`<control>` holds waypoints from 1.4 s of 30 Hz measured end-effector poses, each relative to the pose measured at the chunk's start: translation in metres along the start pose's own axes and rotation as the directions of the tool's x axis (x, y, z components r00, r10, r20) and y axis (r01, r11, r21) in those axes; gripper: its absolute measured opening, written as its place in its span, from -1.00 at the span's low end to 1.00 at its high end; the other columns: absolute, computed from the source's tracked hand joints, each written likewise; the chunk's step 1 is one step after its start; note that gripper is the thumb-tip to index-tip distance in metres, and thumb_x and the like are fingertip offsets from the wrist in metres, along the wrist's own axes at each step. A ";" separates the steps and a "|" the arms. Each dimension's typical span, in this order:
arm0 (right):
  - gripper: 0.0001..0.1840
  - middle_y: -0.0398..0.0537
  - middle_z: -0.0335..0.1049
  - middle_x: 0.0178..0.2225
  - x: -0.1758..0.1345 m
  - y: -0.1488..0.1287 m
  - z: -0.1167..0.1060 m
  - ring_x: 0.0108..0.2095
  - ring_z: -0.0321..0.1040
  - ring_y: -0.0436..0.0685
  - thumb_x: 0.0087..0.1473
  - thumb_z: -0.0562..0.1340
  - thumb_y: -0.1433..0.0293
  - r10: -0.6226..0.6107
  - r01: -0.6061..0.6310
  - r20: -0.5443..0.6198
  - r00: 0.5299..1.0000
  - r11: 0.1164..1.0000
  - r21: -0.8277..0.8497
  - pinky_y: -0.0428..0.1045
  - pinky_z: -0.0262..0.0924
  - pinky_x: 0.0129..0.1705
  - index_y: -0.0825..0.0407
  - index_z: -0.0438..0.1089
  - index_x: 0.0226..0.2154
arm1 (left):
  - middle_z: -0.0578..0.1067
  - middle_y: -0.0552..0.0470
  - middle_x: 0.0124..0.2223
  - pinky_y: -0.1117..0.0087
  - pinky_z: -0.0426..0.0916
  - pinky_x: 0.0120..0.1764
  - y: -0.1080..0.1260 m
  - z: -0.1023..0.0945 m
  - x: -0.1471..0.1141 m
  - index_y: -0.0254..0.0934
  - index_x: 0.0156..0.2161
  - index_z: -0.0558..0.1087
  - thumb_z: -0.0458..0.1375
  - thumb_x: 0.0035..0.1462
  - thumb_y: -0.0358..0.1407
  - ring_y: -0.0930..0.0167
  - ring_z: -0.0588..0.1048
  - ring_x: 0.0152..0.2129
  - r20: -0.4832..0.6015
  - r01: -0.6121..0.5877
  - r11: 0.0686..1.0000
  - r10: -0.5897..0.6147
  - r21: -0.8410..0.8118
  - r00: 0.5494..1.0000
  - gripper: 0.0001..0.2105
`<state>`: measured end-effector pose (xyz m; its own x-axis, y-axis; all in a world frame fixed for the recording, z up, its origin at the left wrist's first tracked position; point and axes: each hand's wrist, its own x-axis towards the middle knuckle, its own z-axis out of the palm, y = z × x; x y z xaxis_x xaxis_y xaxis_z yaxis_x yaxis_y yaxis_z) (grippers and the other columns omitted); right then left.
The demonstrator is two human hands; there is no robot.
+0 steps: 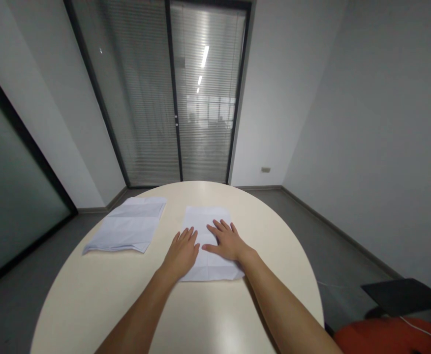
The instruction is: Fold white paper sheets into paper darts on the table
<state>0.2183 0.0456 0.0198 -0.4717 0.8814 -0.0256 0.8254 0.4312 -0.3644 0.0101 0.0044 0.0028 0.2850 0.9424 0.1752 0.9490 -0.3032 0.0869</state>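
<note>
A white sheet of paper point(211, 270) with faint fold creases lies flat on the round cream table point(119, 295). My left hand point(181, 253) rests palm down over the sheet's left edge, its fingers stretched forward. On the right part of the same sheet, my right hand point(227, 241) lies flat with fingers spread and thumb pointing left. The two thumbs are close together but apart. Neither hand grips anything. To the left, a stack of creased white paper sheets point(130, 223) lies near the table's far left edge.
Beyond the table stands a glass door with blinds point(208, 123) in a dark frame. At the lower right are a red seat point(381, 337) and a dark flat object point(403, 296) with a thin cable. Grey walls stand on both sides.
</note>
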 end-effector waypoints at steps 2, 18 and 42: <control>0.06 0.11 -0.21 0.48 0.000 0.000 -0.001 0.47 -0.37 0.47 0.09 0.06 -0.34 0.018 -0.018 -0.013 1.000 1.000 -0.006 0.42 -0.50 0.41 -0.07 0.04 0.42 | 0.20 -0.29 0.41 0.02 0.10 0.35 0.004 0.002 -0.001 -0.43 0.34 0.26 -0.10 0.38 -0.29 0.13 0.17 0.37 0.006 0.016 1.000 -0.016 0.002 1.000 -0.51; -0.15 0.17 -0.15 0.47 -0.002 -0.011 0.001 0.47 -0.32 0.41 0.33 -0.07 -0.11 -0.082 0.080 -0.043 0.996 0.995 -0.066 0.40 -0.45 0.42 0.09 0.02 0.42 | 0.03 -0.32 0.46 -0.02 0.01 0.37 0.014 0.005 -0.002 -0.50 0.40 0.11 -0.18 0.41 -0.18 0.11 0.00 0.42 0.067 0.027 0.999 -0.025 -0.034 0.997 -0.41; -0.26 0.24 -0.15 0.46 -0.001 -0.027 -0.003 0.47 -0.26 0.34 0.33 0.03 0.15 -0.047 0.036 -0.148 0.988 0.996 -0.076 0.25 -0.28 0.44 0.23 0.03 0.40 | 0.32 -0.27 0.35 0.09 0.21 0.26 0.015 -0.005 0.003 -0.39 0.29 0.34 -0.01 0.31 -0.21 0.11 0.29 0.28 -0.095 0.153 0.988 -0.153 -0.003 0.984 -0.49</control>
<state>0.1975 0.0338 0.0322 -0.4588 0.8791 0.1293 0.8292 0.4758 -0.2932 0.0249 0.0022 0.0091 0.1225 0.9598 0.2524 0.9810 -0.1556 0.1156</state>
